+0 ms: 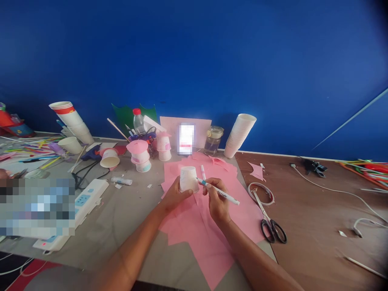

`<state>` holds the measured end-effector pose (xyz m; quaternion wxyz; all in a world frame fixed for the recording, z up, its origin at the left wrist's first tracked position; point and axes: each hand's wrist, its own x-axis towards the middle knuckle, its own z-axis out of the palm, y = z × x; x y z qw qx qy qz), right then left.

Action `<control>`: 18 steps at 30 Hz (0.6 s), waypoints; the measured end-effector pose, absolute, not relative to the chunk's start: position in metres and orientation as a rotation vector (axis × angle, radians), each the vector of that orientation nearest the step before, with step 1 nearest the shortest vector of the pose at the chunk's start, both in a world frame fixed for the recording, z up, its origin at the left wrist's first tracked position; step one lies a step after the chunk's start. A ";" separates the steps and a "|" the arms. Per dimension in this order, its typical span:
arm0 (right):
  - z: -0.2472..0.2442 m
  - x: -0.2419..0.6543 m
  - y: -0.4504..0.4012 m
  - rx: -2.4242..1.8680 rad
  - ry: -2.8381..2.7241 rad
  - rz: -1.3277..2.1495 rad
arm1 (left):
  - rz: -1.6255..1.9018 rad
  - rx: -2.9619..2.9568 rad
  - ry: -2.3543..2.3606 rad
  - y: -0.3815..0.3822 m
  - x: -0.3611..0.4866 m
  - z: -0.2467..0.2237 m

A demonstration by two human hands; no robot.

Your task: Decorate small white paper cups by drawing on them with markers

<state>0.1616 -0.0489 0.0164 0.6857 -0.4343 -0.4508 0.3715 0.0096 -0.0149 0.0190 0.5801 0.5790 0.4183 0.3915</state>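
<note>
A white paper cup (188, 178) is held upside down over the pink paper (209, 258), my left hand (176, 197) closed round its lower left side with the thumb along the front. Between the fingers of my right hand (218, 199) is an acrylic marker (226, 195) with a white barrel, its blue tip end at the cup's right side. Whether the tip touches the cup I cannot tell. Behind the hands, a white marker cap or pen piece (203, 171) lies on the pink sheets. Faint marks show on the cup's wall.
Scissors (269, 226) and a tape roll (261, 194) lie at right. A leaning cup stack (241, 135), a glass jar (214, 140) and a lit phone (186, 138) stand behind. Pink-topped cups (139, 155) and a power strip (81, 206) are at left.
</note>
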 end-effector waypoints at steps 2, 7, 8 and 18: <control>0.017 0.161 -0.048 -0.963 -0.991 0.787 | 0.910 1.342 0.991 -0.015 0.009 0.019; 0.019 0.165 -0.044 -1.020 -1.040 0.661 | 0.899 1.304 0.985 -0.015 0.008 0.017; 0.018 0.167 -0.042 -1.046 -1.078 0.638 | 0.902 1.296 0.987 -0.015 0.008 0.016; -0.003 0.180 -0.026 -1.293 -1.348 0.447 | 0.968 1.182 0.895 -0.013 0.003 0.010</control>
